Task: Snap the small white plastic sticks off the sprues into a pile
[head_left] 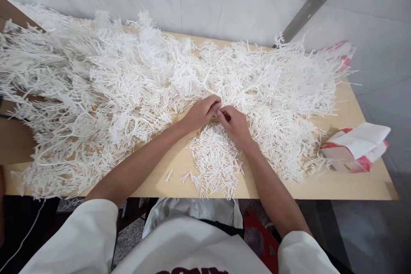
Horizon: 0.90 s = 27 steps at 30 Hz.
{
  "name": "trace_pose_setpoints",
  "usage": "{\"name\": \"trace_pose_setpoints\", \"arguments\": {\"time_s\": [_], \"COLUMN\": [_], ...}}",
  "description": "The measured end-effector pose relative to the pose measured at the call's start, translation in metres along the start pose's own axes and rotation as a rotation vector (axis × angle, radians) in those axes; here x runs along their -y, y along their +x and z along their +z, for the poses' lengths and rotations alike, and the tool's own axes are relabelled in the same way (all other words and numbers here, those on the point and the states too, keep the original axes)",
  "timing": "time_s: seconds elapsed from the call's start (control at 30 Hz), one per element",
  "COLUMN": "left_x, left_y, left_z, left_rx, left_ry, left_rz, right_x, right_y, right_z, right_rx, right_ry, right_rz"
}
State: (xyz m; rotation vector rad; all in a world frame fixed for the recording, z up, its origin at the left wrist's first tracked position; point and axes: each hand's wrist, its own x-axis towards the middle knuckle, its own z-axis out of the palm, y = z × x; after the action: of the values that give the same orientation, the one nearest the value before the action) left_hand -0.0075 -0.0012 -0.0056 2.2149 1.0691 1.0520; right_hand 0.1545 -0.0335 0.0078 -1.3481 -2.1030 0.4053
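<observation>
Two hands at work here, one left (203,113) and one right (233,123), and they meet over the middle of the desk (353,184), fingertips pinched narrow and touching or nearly so. What sits between those tips is too small to tell. Both forearms reach in from the near edge, angling toward each other, the wrists bent and the fingers curled.

Right below the hands lies one small pile of short white pieces (216,158), with a few loose bits just beside it, left of the pile. Around the far side and both flanks, one big spread of white branching strands (128,68), far too tangled to count, covers most of the desk.

Over on the right, two red-and-white bags: one open bag (356,147) near the desk's right end, one farther bag (342,53) partly behind the strands.
</observation>
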Motion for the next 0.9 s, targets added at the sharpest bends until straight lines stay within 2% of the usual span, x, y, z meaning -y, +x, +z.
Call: {"name": "trace_pose_setpoints", "arguments": {"time_s": [0.17,0.23,0.4,0.53,0.67,0.8,0.9], "left_x": [0.002,0.002,-0.006,-0.009,-0.006,-0.003,-0.002], "left_y": [-0.003,-0.006,-0.01,-0.01,-0.008,-0.006,-0.005], "left_z": [0.007,0.009,0.012,0.011,0.009,0.005,0.003], "left_rx": [0.067,0.063,0.101,0.105,0.085,-0.053,-0.1], "left_ry": [0.119,0.201,0.516,0.654,0.531,0.279,0.128], "left_rz": [0.04,0.024,0.034,-0.006,-0.048,-0.061,-0.04], "right_x": [-0.004,-0.005,-0.007,-0.003,0.004,0.002,0.0], "right_y": [0.0,0.001,0.002,-0.002,-0.008,-0.006,-0.004], "right_z": [0.001,0.003,0.005,0.007,0.01,0.007,0.003], "right_rx": [-0.032,-0.036,0.036,-0.014,-0.133,-0.225,-0.202], "right_ry": [-0.29,-0.351,-0.363,-0.347,-0.257,-0.07,0.072], "right_rz": [-0.153,-0.168,-0.097,-0.128,-0.121,0.088,0.135]}}
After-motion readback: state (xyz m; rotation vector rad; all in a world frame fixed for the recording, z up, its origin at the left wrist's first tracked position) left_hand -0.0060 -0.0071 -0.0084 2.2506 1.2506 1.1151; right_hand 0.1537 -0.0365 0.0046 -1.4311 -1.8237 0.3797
